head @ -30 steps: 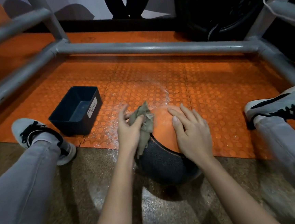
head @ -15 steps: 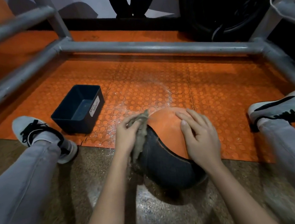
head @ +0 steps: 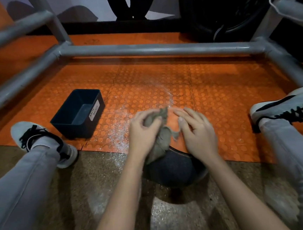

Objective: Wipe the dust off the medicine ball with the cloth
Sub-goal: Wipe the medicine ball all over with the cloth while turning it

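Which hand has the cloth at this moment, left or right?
The left hand grips the bunched cloth on the medicine ball; the right hand holds nothing, its fingers laid loosely on the ball's orange top.

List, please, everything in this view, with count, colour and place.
medicine ball: 1, dark grey and orange, on the floor between the legs
cloth: 1, khaki, on the ball's top
bin: 1, dark, labelled WASTE BASKET, on the mat left of the ball
powder: a scatter, white, on the mat between bin and ball
mat: 1, orange, studded, ahead
frame tubes: several, grey, around the mat
tyre: 1, black, back right
shoes: 2, white, black laces, either side
left hand: grips the cloth
right hand: rests on the ball, fingers relaxed
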Demonstrator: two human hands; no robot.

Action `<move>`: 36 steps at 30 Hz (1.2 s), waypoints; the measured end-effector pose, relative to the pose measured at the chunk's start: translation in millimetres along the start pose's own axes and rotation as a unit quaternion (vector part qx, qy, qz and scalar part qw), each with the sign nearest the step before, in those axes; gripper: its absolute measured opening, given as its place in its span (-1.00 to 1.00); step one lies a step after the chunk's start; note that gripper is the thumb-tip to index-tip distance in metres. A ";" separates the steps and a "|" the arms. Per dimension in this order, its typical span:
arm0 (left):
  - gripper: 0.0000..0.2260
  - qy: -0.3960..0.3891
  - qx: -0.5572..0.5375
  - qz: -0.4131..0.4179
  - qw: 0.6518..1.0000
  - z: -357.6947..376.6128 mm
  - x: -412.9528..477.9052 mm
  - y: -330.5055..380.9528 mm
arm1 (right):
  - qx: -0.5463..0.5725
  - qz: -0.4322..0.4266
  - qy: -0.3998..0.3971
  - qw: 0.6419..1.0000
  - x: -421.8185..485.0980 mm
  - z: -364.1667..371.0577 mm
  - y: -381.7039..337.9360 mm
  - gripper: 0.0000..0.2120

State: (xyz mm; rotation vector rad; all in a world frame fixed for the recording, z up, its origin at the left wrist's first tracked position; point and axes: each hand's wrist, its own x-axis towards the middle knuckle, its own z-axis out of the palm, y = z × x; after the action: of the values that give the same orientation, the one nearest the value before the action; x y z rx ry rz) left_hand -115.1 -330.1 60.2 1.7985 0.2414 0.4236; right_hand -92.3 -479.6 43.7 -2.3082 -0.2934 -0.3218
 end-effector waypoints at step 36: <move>-0.85 -0.009 0.166 0.150 0.975 19.4 -58.3 13.2 | -0.045 0.046 -0.071 0.995 -3.7 -15.4 -12.3 -0.65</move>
State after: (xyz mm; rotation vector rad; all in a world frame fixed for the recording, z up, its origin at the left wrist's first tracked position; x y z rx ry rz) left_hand -161.1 -372.9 59.3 2.1783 0.0256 0.6068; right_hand -101.7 -482.9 61.1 -2.4288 -0.2470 -0.1259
